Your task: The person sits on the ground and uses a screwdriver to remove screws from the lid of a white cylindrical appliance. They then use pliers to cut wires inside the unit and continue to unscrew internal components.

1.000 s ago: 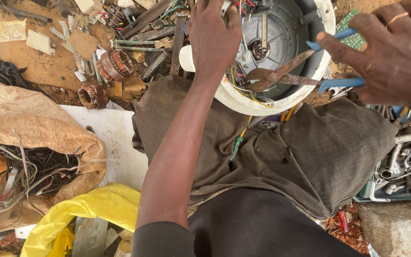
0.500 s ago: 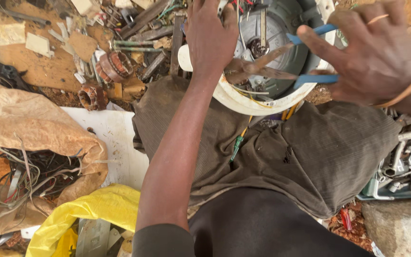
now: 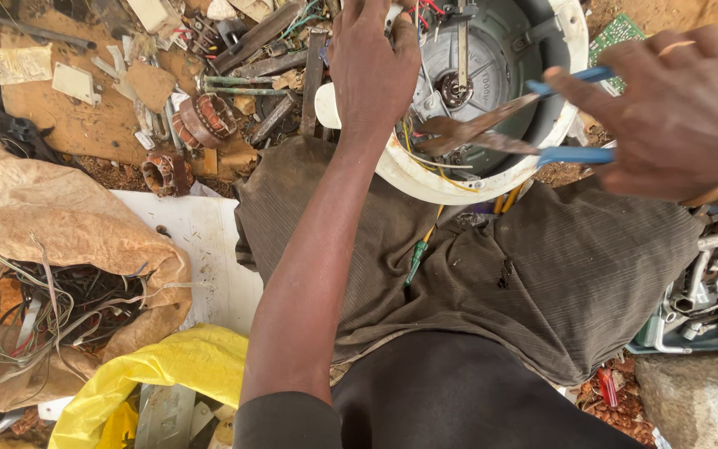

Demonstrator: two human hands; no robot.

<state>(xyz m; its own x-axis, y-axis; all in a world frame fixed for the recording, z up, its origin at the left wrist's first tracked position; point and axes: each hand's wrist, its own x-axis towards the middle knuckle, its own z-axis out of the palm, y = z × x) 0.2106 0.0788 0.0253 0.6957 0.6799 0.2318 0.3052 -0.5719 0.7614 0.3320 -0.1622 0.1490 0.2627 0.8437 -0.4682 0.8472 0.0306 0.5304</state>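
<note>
Left hand grips the white rim of the round motor housing (looks rigid, heavyish; rim is the sensible hold). Right hand, fingers closed on the blue-handled pliers, noses at thin, floppy wires.

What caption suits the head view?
Left hand steadies a round white motor housing while right hand works blue-handled pliers inside.

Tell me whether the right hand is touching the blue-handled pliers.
Touching. The head view shows the right hand wrapped around the blue handles of the pliers, fingers pressed on both grips.
</note>
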